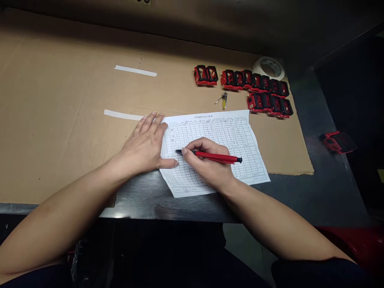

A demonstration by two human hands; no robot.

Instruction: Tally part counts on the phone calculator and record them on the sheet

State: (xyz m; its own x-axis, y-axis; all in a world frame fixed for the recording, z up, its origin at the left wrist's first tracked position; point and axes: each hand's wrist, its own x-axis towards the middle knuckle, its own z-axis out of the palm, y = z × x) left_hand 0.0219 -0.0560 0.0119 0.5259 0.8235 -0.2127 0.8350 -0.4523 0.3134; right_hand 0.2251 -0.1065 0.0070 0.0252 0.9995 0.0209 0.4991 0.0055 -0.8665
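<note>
A red pen with a black tip and black end is gripped by my right hand, its point at a cell in the left part of a printed form. The form is a white sheet with a ruled grid and a few handwritten marks near its upper left. Flat with fingers spread, my left hand rests over the sheet's left edge, its thumb on the paper. The form lies partly on cardboard and partly on the metal tabletop.
Cardboard covers much of the metal table. Several red-and-black frame-like parts stand in rows at the back right, near a tape roll and nail clippers. Another red-and-black part lies at right. White tape strips mark the cardboard.
</note>
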